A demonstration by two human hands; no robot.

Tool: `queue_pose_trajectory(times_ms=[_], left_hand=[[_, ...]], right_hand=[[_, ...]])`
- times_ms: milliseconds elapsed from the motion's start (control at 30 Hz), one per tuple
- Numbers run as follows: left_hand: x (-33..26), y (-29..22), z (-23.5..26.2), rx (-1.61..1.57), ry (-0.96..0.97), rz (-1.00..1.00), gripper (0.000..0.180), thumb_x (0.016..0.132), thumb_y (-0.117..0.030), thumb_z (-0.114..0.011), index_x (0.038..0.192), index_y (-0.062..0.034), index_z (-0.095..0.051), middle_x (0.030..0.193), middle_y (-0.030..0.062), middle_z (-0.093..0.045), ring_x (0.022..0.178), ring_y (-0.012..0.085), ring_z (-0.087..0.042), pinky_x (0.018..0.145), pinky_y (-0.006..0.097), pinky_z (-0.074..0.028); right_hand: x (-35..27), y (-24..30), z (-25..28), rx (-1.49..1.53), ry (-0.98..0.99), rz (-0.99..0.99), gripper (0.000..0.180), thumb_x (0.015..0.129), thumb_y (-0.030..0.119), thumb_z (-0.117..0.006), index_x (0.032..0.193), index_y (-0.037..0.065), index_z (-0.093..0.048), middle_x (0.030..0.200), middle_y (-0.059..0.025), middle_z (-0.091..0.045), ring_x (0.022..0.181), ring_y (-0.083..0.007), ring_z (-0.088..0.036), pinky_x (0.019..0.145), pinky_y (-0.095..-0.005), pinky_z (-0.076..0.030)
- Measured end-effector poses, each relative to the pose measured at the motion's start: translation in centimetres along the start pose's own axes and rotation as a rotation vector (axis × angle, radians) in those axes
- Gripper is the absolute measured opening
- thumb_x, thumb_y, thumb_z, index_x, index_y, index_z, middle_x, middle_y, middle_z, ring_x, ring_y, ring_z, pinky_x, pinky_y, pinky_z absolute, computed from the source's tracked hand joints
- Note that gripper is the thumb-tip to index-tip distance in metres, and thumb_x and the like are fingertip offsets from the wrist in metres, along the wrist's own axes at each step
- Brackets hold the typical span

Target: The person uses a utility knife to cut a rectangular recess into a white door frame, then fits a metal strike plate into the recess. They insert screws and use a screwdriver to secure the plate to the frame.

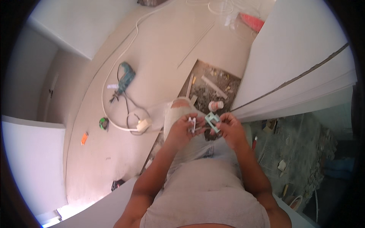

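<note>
In front of my lap, my left hand (pixel 184 130) is closed around a small white plastic bracket-like piece (pixel 192 124). Close beside it, my right hand (pixel 232 129) grips a pale green rectangular plastic frame (pixel 211 121) with an opening in its middle. The two pieces are apart, with a narrow gap between them. Just beyond the green frame stands a small white bottle or tube with a reddish label (pixel 216 105). My fingertips partly cover both pieces, so their exact kind does not show.
A teal power drill (pixel 126 78) lies on the beige floor at left, near a cream extension socket (pixel 143 125) on a white cable. A green tape measure (pixel 103 123) and an orange piece (pixel 84 138) lie farther left. Ahead is a rubble-filled floor gap (pixel 207 85); a white wall (pixel 281 57) rises at right.
</note>
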State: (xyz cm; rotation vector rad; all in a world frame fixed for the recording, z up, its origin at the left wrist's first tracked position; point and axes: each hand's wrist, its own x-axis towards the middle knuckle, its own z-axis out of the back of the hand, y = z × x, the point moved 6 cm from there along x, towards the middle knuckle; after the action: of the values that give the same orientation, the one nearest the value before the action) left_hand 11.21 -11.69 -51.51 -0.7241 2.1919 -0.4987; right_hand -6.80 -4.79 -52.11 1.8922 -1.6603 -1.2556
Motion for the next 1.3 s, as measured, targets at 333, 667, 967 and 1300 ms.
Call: queue_pose_trajectory(times_ms=[333,667,967,1300], left_hand=[[-0.9,-9.2,-9.4,0.945,0.01,-0.572,0.022,0.095,-0.012,-0.068,0.112,0.0023,-0.07,0.102,0.0075,-0.067,0.08,0.0093,-0.062,0.072,0.028,-0.054],[-15.4,-17.1,-37.8,1.063,0.62,-1.617,0.022,0.087,-0.006,-0.078,0.108,-0.0011,-0.073,0.085,0.0057,-0.069,0.073,0.0108,-0.066,0.064,0.024,-0.052],[-21.7,-20.0,-52.9,0.893,0.513,-2.333,0.02,0.086,-0.015,-0.079,0.101,-0.0019,-0.076,0.086,0.0073,-0.068,0.077,0.0154,-0.064,0.069,0.032,-0.051],[-20.3,-19.9,-53.3,0.892,0.091,-2.561,0.024,0.083,-0.018,-0.081,0.106,-0.0106,-0.078,0.099,0.0078,-0.049,0.093,0.0233,-0.049,0.085,0.038,-0.044]], right_hand=[[-4.2,8.1,-1.8,-0.193,0.022,0.232,0.024,0.091,-0.001,-0.072,0.113,0.001,-0.063,0.102,-0.0049,-0.068,0.094,-0.0172,-0.07,0.078,-0.0293,-0.055],[-19.0,24.4,-2.7,-0.129,-0.095,1.068,0.023,0.09,-0.001,-0.072,0.11,-0.002,-0.061,0.095,-0.0129,-0.07,0.08,-0.0168,-0.069,0.068,-0.0317,-0.059],[-20.8,26.0,-1.2,-0.05,-0.1,1.187,0.021,0.09,-0.001,-0.071,0.107,-0.003,-0.06,0.094,-0.0136,-0.07,0.078,-0.0177,-0.069,0.067,-0.0325,-0.06],[-21.7,30.8,-3.4,-0.095,-0.106,1.308,0.021,0.09,-0.003,-0.07,0.109,-0.002,-0.06,0.093,-0.0112,-0.07,0.077,-0.015,-0.067,0.068,-0.0312,-0.059]])
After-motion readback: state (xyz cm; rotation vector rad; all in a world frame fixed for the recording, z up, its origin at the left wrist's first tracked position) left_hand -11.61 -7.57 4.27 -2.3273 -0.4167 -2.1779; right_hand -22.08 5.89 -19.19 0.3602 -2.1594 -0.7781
